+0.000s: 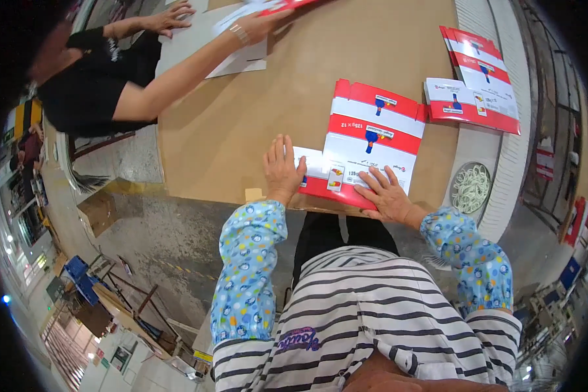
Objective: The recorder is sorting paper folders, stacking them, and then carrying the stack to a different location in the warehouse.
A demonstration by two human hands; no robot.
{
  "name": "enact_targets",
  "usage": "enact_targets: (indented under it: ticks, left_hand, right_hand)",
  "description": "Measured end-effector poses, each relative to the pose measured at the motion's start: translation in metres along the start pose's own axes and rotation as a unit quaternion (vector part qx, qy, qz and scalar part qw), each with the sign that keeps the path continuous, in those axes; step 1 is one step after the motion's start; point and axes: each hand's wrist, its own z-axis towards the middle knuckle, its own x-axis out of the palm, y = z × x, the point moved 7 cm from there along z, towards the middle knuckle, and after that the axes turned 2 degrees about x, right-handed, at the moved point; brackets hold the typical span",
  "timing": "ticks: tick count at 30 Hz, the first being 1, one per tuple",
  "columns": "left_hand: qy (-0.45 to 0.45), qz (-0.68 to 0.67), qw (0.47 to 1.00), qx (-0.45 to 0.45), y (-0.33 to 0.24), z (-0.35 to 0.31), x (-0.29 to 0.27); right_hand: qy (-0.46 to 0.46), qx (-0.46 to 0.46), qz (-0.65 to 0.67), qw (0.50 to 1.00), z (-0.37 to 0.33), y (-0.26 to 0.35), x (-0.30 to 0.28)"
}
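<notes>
A flat red and white printed carton blank (362,145), or a small stack of them, lies at the near edge of the brown-covered table. My right hand (387,196) rests palm down on its near right corner, fingers spread. At the carton's left edge, my left hand (284,168) lies with its fingers stretched out, by a white and red side flap. Neither hand is closed round anything. Whether the left fingertips press on the flap or only on the table, I cannot tell. Patterned blue sleeves cover both my forearms.
More folded red and white cartons (480,81) lie at the table's right side. Below them sits a round container of pale rings (470,187). Across the far left, a co-worker in black (101,98) reaches over white sheets (242,63) toward another red and white carton piece.
</notes>
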Motion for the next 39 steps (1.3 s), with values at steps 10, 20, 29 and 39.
enact_targets:
  ticks: [10,20,29,39]
  left_hand:
    - [-0.031,0.004,1.0,0.002,-0.005,0.0,0.004]
    - [-0.021,-0.013,1.0,0.002,-0.031,-0.003,-0.004]
    - [-0.069,-0.033,0.997,0.005,-0.04,-0.001,-0.005]
    - [-0.038,-0.012,0.999,-0.001,-0.027,-0.002,0.013]
  right_hand:
    - [0.026,-0.082,-0.05,0.995,0.095,0.048,0.016]
    - [0.063,-0.066,-0.043,0.995,0.077,0.039,0.026]
    - [0.066,-0.058,-0.034,0.996,0.071,0.034,0.018]
    - [0.104,-0.02,-0.007,0.994,0.034,0.016,0.009]
